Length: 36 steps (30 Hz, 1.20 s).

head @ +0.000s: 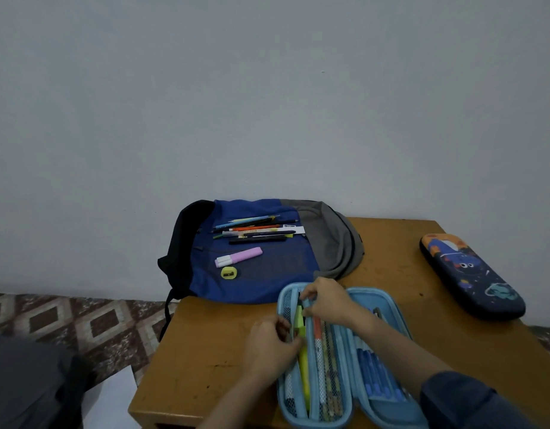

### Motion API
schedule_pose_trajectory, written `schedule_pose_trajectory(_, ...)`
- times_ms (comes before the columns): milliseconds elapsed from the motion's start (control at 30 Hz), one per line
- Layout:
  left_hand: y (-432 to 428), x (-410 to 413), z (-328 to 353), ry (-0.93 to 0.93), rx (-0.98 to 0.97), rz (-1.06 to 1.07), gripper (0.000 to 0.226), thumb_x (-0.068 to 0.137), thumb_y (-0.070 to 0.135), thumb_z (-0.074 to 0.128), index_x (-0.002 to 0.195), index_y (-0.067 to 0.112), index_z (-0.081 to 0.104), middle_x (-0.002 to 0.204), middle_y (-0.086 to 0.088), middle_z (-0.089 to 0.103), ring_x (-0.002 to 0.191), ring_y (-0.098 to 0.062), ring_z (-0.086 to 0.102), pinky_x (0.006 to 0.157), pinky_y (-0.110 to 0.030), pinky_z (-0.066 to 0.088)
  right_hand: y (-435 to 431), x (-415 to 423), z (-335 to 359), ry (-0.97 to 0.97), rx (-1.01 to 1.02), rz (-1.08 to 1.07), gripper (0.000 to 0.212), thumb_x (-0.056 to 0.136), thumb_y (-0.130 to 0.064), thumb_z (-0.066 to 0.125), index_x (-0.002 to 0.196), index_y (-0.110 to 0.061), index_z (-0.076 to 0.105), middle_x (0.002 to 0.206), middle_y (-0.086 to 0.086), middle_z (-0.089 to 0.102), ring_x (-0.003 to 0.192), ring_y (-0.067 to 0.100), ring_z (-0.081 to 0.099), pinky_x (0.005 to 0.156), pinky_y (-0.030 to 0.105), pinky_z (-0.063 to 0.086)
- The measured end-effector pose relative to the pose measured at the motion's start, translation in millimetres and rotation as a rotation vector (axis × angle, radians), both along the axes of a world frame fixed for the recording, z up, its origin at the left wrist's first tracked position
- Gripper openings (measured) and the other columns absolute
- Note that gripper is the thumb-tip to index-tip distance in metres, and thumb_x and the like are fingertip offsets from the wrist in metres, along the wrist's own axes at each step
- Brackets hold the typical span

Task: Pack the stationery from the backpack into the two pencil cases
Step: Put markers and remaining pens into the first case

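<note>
A light-blue pencil case lies open at the table's near edge, holding several pens, a yellow highlighter and blue pens. My left hand pinches the case's left mesh flap beside the highlighter. My right hand pinches the top of a pen at the case's upper middle. The blue and grey backpack lies flat behind, with several pens, a pink highlighter and a yellow sharpener on it. A dark space-print pencil case lies closed at the right.
The wooden table stands against a pale wall. Its left edge drops to a patterned floor. A white sheet and dark fabric lie low at the left.
</note>
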<state>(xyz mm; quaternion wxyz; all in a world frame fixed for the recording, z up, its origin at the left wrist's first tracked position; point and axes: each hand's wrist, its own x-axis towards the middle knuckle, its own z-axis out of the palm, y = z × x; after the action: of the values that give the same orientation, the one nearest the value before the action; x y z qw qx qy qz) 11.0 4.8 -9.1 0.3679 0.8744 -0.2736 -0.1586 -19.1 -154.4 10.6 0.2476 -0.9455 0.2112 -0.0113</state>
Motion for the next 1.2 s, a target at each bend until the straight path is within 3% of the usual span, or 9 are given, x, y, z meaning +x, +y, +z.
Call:
schedule_pose_trajectory(133, -5.9, -6.9, -2.8, -0.127, 0.163, 0.032, 0.055, 0.076, 0.054, 0.063, 0.12, 0.029, 0.041, 0.12, 0.009, 0.041, 0.119, -0.013, 0.035, 0.1, -0.031, 0.034, 1.6, -5.4, -2.4, -0.012, -0.015, -0.015, 0.043, 0.077, -0.026, 0.075, 0.115, -0.013, 0.062, 0.121, 0.004, 0.056, 0.109, 0.018, 0.055, 0.089, 0.028, 0.046)
schedule_pose_trajectory(267, -7.9, -12.3, -4.8, -0.127, 0.18, 0.102, 0.061, 0.083, 0.05, 0.058, 0.132, 0.027, 0.031, 0.139, 0.003, 0.029, 0.131, -0.018, 0.024, 0.106, -0.037, 0.028, 3.9, -8.6, -3.4, -0.007, -0.019, -0.015, 0.041, 0.079, -0.022, 0.071, 0.117, -0.016, 0.058, 0.121, 0.005, 0.049, 0.11, 0.02, 0.051, 0.092, 0.031, 0.045)
schedule_pose_trajectory(400, -5.9, -15.4, -7.7, -0.078, 0.173, 0.116, 0.07, 0.08, 0.052, 0.059, 0.136, 0.028, 0.024, 0.147, 0.003, 0.02, 0.136, -0.019, 0.017, 0.11, -0.042, 0.022, 4.4, -11.8, -1.0, 0.02, 0.031, 0.012, 0.041, 0.076, -0.027, 0.074, 0.113, -0.019, 0.059, 0.111, -0.001, 0.043, 0.103, 0.015, 0.047, 0.084, 0.026, 0.041)
schedule_pose_trajectory(500, -5.2, -17.7, -10.5, -0.063, 0.198, 0.113, 0.078, 0.077, 0.055, 0.06, 0.138, 0.029, 0.019, 0.15, 0.003, 0.015, 0.138, -0.02, 0.014, 0.113, -0.044, 0.017, 3.6, -13.1, -1.2, 0.049, 0.059, 0.031, 0.046, 0.073, -0.032, 0.078, 0.113, -0.018, 0.061, 0.123, 0.001, 0.045, 0.113, 0.017, 0.048, 0.088, 0.027, 0.042)
schedule_pose_trajectory(633, -4.1, -23.2, -9.5, -0.061, 0.181, 0.152, 0.073, 0.082, 0.047, 0.059, 0.139, 0.029, 0.018, 0.153, 0.004, 0.009, 0.141, -0.02, 0.008, 0.114, -0.046, 0.013, 5.0, -14.7, -3.9, 0.024, 0.067, -0.001, 0.045, 0.072, -0.028, 0.078, 0.112, -0.015, 0.062, 0.126, 0.002, 0.047, 0.111, 0.019, 0.052, 0.086, 0.027, 0.045)
schedule_pose_trajectory(867, -0.1, -25.5, -12.2, -0.072, 0.122, 0.08, 0.06, 0.088, 0.042, 0.053, 0.14, 0.033, 0.024, 0.152, 0.013, 0.015, 0.139, -0.013, 0.015, 0.116, -0.045, 0.012, 8.1, -16.1, -3.9, -0.002, 0.082, -0.01, 0.043, 0.075, -0.026, 0.075, 0.115, -0.019, 0.063, 0.12, 0.003, 0.051, 0.112, 0.019, 0.052, 0.091, 0.028, 0.045)
schedule_pose_trajectory(967, 5.1, -25.0, -14.4, -0.132, 0.118, -0.001, 0.051, 0.094, 0.049, 0.04, 0.142, 0.036, 0.028, 0.153, 0.02, 0.015, 0.141, -0.007, 0.012, 0.117, -0.044, 0.008, 10.4, -17.7, -7.8, -0.043, 0.074, -0.031, 0.042, 0.077, -0.026, 0.075, 0.118, -0.017, 0.064, 0.116, -0.001, 0.051, 0.109, 0.015, 0.053, 0.093, 0.026, 0.045)
schedule_pose_trajectory(1067, 9.4, -25.4, -17.8, -0.13, 0.11, -0.077, 0.044, 0.101, 0.042, 0.022, 0.144, 0.037, 0.025, 0.154, 0.02, 0.015, 0.142, -0.004, 0.009, 0.117, -0.04, 0.004, 12.2, -19.9, -11.3, -0.092, 0.075, -0.05, 0.038, 0.08, -0.024, 0.073, 0.116, -0.014, 0.066, 0.1, -0.008, 0.048, 0.09, 0.007, 0.052, 0.088, 0.023, 0.046)
schedule_pose_trajectory(1200, 11.6, -17.6, -22.7, -0.175, 0.099, -0.106, 0.043, 0.1, 0.038, 0.031, 0.143, 0.039, 0.028, 0.153, 0.021, 0.018, 0.14, -0.006, 0.015, 0.117, -0.037, 0.011, 13.3, -22.3, -13.0, -0.111, 0.075, -0.044, 0.035, 0.083, -0.025, 0.069, 0.116, -0.015, 0.065, 0.121, -0.003, 0.047, 0.089, 0.005, 0.048, 0.085, 0.017, 0.041)
